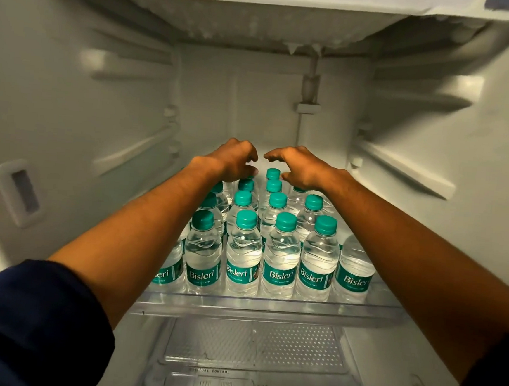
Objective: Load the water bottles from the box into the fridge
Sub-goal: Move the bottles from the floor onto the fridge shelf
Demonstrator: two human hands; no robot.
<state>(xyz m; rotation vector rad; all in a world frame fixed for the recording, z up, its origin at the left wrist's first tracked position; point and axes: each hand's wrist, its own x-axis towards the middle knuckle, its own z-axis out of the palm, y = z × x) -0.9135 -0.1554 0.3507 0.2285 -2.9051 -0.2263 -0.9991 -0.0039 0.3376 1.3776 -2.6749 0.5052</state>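
Both hands, left (237, 160) and right (298, 166), hover over the back bottles (273, 174) on the shelf (268, 309). Fingers loose, holding nothing. I think more bottles come next.

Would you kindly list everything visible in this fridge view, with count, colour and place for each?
Clear plastic water bottles with teal caps and teal Bisleri labels: over a dozen visible, exact count hidden by the arms; upright in rows on the shelf.
Clear plastic fridge shelf: one, transparent; mid-fridge, carrying the bottles.
Clear crisper cover with dotted panel: one; below the shelf.
Moisture control slider: one, pale; bottom front.
White moulded shelf rails: several; on both side walls.
Frosted freezer underside: one, white; top.
Dark blue sleeves: two; lower corners.
Left hand: fingers curled, above the rear bottles; contact unclear.
Right hand: likewise.
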